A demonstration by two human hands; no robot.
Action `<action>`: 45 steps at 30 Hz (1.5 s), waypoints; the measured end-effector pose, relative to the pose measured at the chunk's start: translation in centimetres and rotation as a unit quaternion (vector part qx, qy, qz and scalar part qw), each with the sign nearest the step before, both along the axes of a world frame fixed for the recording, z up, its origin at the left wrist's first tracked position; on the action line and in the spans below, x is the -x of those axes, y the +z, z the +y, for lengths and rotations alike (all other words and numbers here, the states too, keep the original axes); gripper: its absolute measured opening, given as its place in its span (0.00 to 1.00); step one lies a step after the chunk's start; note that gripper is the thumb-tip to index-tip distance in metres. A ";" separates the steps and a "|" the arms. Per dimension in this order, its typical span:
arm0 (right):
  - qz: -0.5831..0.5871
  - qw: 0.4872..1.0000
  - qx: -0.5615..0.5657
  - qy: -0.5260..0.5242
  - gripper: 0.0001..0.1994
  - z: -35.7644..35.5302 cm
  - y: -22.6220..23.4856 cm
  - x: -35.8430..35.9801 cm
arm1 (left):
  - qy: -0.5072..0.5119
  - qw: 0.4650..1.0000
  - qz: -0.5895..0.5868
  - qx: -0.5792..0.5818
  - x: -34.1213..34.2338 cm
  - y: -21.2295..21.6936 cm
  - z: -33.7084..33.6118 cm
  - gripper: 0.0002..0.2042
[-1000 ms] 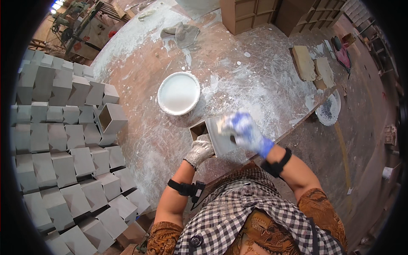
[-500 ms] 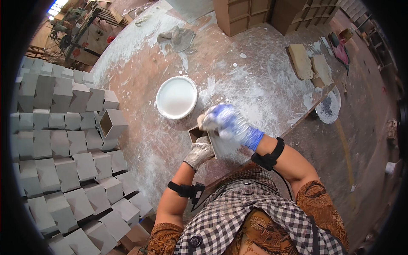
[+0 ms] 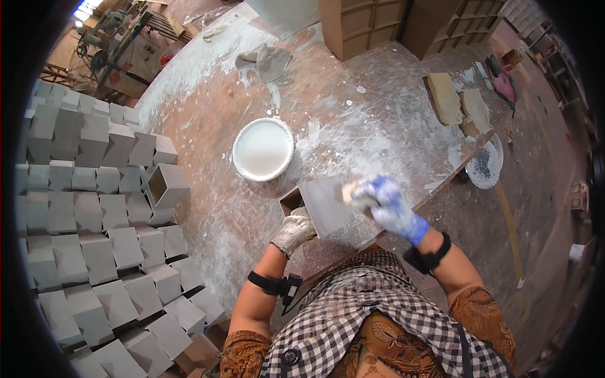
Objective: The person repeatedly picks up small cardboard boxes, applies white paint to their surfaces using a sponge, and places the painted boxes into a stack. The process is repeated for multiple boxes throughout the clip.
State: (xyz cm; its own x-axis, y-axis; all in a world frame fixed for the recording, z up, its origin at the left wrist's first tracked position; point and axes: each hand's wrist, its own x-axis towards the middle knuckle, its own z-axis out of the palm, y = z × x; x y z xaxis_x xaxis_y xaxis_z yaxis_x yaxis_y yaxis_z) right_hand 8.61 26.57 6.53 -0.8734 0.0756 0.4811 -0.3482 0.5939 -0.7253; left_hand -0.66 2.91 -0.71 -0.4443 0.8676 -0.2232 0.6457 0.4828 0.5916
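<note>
One grey hollow box (image 3: 321,205) lies mid-table, open end toward ten o'clock, long axis ten to four. My left hand (image 3: 293,230) grips its near corner; my right hand (image 3: 386,203) presses one sponge (image 3: 353,192) there. One white bucket (image 3: 263,149) sits at eleven.

Grey hollow square block (image 3: 324,205), tilted, open end leftward, on dusty table edge (image 3: 403,157)
</note>
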 end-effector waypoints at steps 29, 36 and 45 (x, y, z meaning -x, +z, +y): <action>-0.090 0.980 -0.166 0.055 0.12 -2.6 -3.5 6.2 | 0.145 0.950 -0.274 -0.024 1.3 0.4 -1.2 0.18; -0.081 0.953 -0.270 0.112 0.21 -3.5 -1.6 0.3 | -0.046 0.997 0.024 0.051 0.2 -2.5 -2.4 0.17; -0.109 0.981 -0.137 0.079 0.19 -0.9 -5.1 8.9 | -0.035 0.999 0.010 0.006 0.7 -4.3 -1.6 0.16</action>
